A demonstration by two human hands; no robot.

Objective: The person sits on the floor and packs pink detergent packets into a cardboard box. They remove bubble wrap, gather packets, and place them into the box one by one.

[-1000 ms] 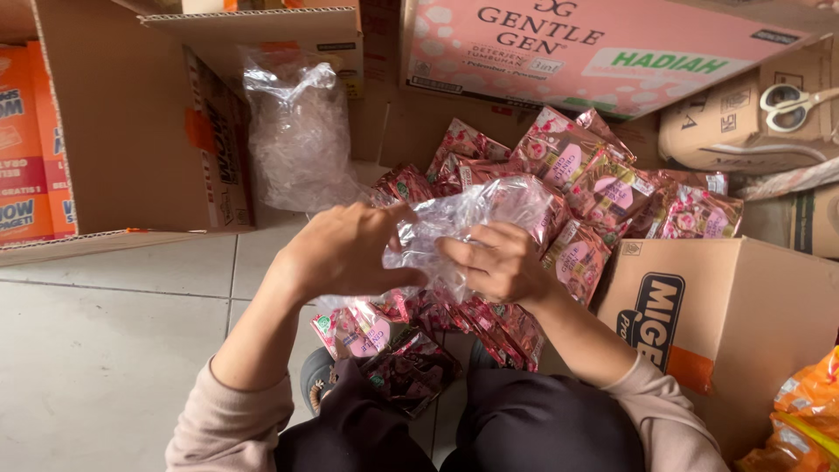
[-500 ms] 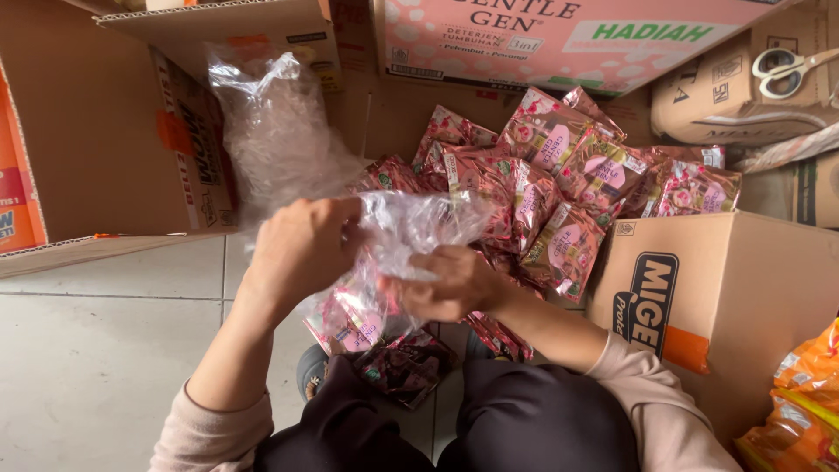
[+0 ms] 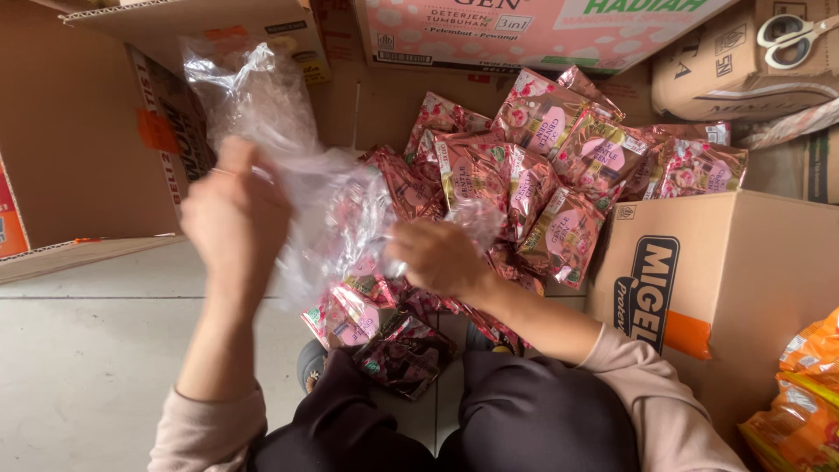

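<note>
My left hand (image 3: 234,214) and my right hand (image 3: 434,256) both grip a clear plastic bag (image 3: 345,223) and stretch it between them above my lap. A pile of pink and red sachets (image 3: 524,175) lies right behind the bag, leaning on the boxes. More of the same sachets (image 3: 350,319) lie on the floor below my hands, one dark one (image 3: 404,354) by my knees. Whether any sachet sits inside the bag is unclear.
A second crumpled clear bag (image 3: 253,96) stands at the back left against an open brown carton (image 3: 96,140). A brown box (image 3: 725,288) stands at my right, orange packets (image 3: 800,402) beside it. Scissors (image 3: 795,35) lie on a box at the top right. Grey floor tiles (image 3: 79,367) spread to the left.
My hands have moved apart, the left one swinging out to the left, pulling the clear bag wider. The view has tilted slightly lower.
</note>
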